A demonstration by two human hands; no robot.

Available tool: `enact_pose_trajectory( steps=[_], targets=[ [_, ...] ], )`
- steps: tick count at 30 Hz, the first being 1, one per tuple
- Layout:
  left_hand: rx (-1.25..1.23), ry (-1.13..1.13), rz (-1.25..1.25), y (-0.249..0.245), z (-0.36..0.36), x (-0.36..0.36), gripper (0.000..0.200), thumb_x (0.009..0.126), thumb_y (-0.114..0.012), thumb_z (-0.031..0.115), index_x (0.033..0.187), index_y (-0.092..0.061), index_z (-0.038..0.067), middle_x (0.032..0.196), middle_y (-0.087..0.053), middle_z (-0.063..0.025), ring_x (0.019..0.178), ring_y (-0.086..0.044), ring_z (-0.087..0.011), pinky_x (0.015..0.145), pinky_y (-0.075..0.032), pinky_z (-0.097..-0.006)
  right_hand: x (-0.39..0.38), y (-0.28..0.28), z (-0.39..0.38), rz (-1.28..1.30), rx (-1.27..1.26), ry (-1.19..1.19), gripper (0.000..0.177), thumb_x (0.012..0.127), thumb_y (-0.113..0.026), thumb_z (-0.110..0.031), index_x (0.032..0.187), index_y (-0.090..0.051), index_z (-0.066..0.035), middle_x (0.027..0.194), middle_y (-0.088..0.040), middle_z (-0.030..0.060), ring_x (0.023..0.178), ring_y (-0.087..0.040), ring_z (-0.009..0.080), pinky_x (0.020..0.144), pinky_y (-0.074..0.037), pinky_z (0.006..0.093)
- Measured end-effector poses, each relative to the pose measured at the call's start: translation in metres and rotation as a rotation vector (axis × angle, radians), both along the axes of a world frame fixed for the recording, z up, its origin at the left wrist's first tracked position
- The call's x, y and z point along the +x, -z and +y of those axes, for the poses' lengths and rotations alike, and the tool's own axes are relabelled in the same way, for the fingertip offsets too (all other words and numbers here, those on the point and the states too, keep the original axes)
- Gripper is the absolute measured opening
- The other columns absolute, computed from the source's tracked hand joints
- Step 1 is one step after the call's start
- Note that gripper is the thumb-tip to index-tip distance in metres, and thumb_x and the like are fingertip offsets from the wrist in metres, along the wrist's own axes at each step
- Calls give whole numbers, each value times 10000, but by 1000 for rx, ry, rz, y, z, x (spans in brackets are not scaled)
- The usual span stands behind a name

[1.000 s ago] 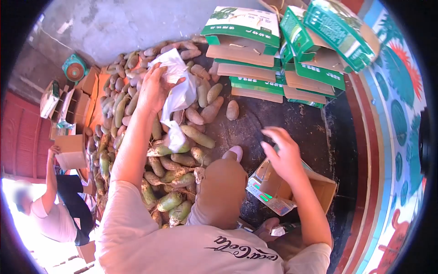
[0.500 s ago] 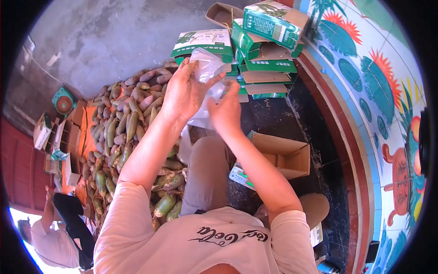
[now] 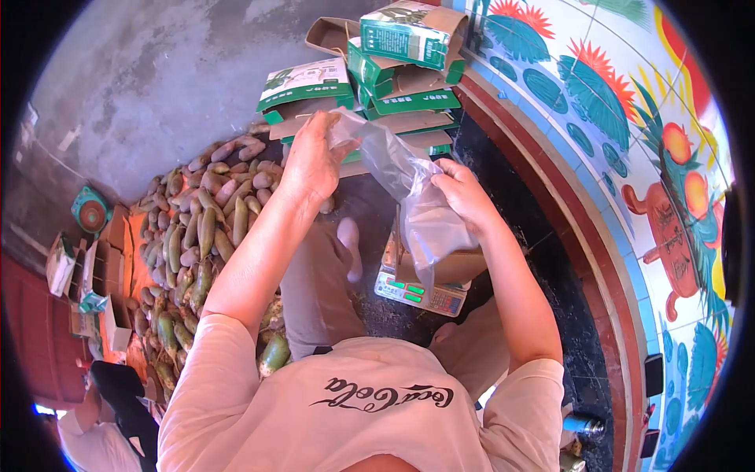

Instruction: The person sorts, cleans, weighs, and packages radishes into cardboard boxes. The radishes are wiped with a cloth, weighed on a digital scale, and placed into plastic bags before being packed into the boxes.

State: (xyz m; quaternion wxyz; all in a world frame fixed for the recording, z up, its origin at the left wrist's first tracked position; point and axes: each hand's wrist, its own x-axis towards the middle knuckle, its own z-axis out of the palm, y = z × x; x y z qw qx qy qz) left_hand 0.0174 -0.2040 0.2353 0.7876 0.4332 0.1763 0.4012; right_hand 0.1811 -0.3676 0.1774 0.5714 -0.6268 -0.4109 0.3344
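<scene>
A clear plastic bag (image 3: 397, 169) is stretched between my hands in front of my knees. My left hand (image 3: 313, 153) pinches its upper left end. Further right, my right hand (image 3: 462, 195) is closed on the bag's other side, thumb on top. The bag's loose lower part hangs over an open cardboard box (image 3: 452, 266), hiding some of it. That box stands on a digital scale (image 3: 421, 293) with green displays and a keypad.
A large heap of radish-like vegetables (image 3: 206, 224) covers the floor at left. Green-and-white printed cartons (image 3: 409, 35) are stacked ahead. More boxes (image 3: 98, 267) stand at far left, near another person (image 3: 102, 425). A painted tile wall (image 3: 582, 102) curves along the right.
My hands have moved apart, the right one going right and down, spreading the bag out. The view has shifted, and more of the scale shows beneath the box.
</scene>
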Motion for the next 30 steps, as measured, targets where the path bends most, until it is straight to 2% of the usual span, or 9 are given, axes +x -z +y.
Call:
enact_pose_trajectory(
  steps=[1, 5, 9, 12, 14, 18, 19, 22, 30],
  targets=[
    [59, -20, 40, 4, -2, 0, 233, 868, -476, 186, 1035, -515, 28, 1030, -510, -52, 963, -477, -151, 812, -448, -375, -2, -3, -9, 14, -36, -7, 190, 848, -472, -116, 976, -559, -5, 846, -577, 23, 747, -529, 83, 676, -437, 246],
    [139, 108, 138, 21, -2, -7, 260, 871, -486, 204, 1084, -538, 65, 1033, -545, -26, 937, -499, -141, 782, -398, -324, -4, 10, -35, 0, -113, -116, 215, 884, -512, -198, 999, -554, -22, 787, -518, -22, 695, -458, 46, 630, -398, 211],
    [-110, 65, 130, 41, -5, -3, 226, 904, -483, 227, 1043, -558, 65, 987, -557, -27, 837, -524, -139, 734, -408, -303, -1, 20, -56, 95, -230, -205, 241, 871, -568, -265, 971, -564, -46, 752, -465, -70, 657, -388, 16, 587, -340, 168],
    [-129, 190, 134, 71, 13, -6, 196, 899, -492, 204, 1028, -558, 71, 953, -571, -12, 759, -534, -125, 686, -415, -307, 2, 30, -65, 130, -250, -179, 202, 861, -585, -264, 901, -568, -67, 721, -465, -81, 625, -380, 10, 541, -309, 169],
    [-95, 124, 213, 55, -8, -9, 147, 890, -510, 194, 984, -573, 100, 883, -584, 14, 720, -535, -98, 614, -409, -278, 6, 23, -73, 106, -277, -172, 187, 855, -592, -255, 891, -574, -73, 725, -479, -74, 625, -382, 9, 531, -305, 170],
    [-70, 157, 345, 70, -12, -10, 121, 880, -534, 232, 927, -579, 129, 816, -578, 37, 731, -526, -73, 593, -408, -241, 17, 49, -75, -40, -371, -295, 189, 873, -558, -192, 941, -577, -18, 808, -534, -20, 736, -466, 33, 638, -406, 198],
    [-90, 175, 361, 71, -16, -10, 120, 879, -537, 235, 921, -576, 130, 810, -574, 39, 732, -525, -72, 601, -413, -246, 12, 39, -72, -255, -346, -321, 182, 882, -538, -168, 938, -568, 2, 811, -538, -8, 752, -484, 60, 692, -424, 233],
    [-130, 190, 359, 77, -25, -4, 108, 884, -528, 232, 896, -559, 129, 786, -562, 38, 707, -527, -71, 577, -427, -235, 2, 54, -59, -122, -255, -291, 186, 866, -544, -166, 950, -575, -3, 825, -591, 30, 773, -509, 94, 714, -427, 252],
    [-138, 176, 352, 89, -20, -1, 108, 890, -518, 214, 913, -539, 111, 844, -561, 14, 756, -554, -97, 532, -457, -231, -19, 79, -53, 82, -235, -219, 150, 869, -548, -157, 871, -578, -10, 753, -532, -34, 705, -458, 65, 658, -400, 231]
  ],
)
